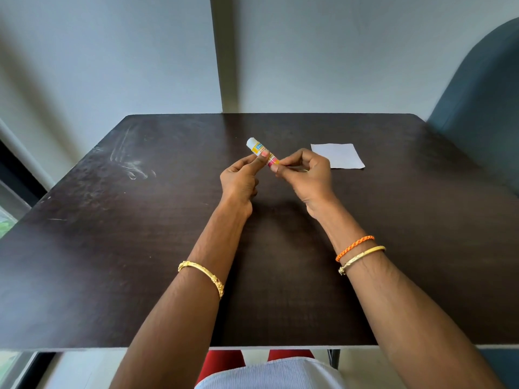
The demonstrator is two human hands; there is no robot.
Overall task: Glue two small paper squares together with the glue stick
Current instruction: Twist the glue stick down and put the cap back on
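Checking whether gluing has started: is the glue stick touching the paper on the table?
Apart. The head view shows the glue stick held up between both hands, with bare table between it and the paper.

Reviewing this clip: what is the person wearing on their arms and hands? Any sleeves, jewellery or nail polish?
Both forearms are bare, no sleeves in view. The left hand has a pink-painted thumbnail, and that forearm carries one gold bangle. The right hand side wears a braided orange thread band and, just behind it, a gold bangle. No rings are clearly visible.

One glue stick [262,152] sits at centre. One white paper [338,155] shows at two o'clock; whether it is two stacked squares, I cannot tell. Two hands, three bangles.
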